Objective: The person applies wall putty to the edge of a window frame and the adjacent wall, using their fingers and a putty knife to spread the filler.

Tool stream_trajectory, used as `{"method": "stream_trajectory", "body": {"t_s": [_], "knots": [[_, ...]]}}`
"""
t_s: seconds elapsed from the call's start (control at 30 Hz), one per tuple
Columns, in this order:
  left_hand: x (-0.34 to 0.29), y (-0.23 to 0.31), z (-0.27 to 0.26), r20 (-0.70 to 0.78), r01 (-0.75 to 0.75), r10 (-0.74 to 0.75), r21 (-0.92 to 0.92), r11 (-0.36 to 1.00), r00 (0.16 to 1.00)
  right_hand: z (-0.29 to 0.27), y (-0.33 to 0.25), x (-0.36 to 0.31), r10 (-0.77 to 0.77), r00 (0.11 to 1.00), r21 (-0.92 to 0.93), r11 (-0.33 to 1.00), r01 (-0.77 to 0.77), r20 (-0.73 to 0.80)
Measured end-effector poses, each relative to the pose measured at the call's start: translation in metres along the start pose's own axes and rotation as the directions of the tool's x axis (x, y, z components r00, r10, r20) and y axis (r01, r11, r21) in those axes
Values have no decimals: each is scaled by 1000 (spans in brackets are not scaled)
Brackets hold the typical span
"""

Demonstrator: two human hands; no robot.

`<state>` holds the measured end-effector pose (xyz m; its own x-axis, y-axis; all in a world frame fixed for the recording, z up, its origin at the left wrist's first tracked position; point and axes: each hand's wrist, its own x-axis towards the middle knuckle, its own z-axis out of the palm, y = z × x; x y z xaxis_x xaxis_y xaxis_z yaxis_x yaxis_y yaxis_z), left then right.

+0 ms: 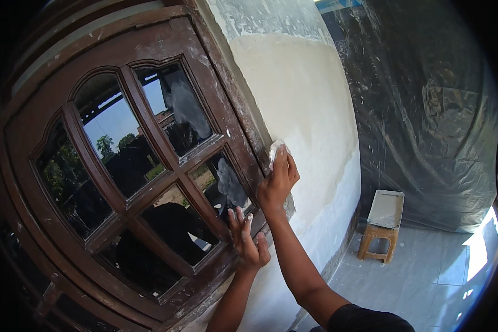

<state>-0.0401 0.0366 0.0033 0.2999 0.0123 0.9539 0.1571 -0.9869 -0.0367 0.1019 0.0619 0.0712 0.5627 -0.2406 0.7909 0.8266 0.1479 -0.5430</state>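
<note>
My right hand (277, 185) is raised at the strip where the wall meets the dark wooden window frame (218, 77). Its fingers press a small whitish piece (276, 150), perhaps a cloth or sheet, against that edge; the exact kind cannot be made out. Lower and to the left, my left hand (248, 240) is open, fingers stretched up at the lower right part of the brown window (183, 161). White smudges mark its fingertips. Beside both hands the wall (310, 105) has a cream coat, with paler, whiter patches lower down.
Cloudy white smears show on the right-hand glass panes (188, 105). Dark plastic sheeting (409, 110) hangs at the right. Below it a brown stool (377, 242) stands on the grey tiled floor (415, 276), with a pale rectangular tray (386, 208) on top.
</note>
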Motion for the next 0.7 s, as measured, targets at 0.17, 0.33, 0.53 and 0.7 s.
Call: {"method": "stream_trajectory", "body": {"t_s": [0.17,0.33,0.53,0.7], "knots": [[0,0,-1,27,-17,18,-17,1000,999,0,-5,-38,-56,998,11,998,56,38],[-1,-2,0,18,-3,3,4,1000,1000,-15,2,-11,-42,999,48,998,41,5],[-2,-1,4,22,-2,2,8,1000,1000,-4,18,-40,54,996,-40,998,-52,64],[-1,-2,0,49,1,-3,32,999,999,-21,3,-59,-42,995,70,997,35,91]]}}
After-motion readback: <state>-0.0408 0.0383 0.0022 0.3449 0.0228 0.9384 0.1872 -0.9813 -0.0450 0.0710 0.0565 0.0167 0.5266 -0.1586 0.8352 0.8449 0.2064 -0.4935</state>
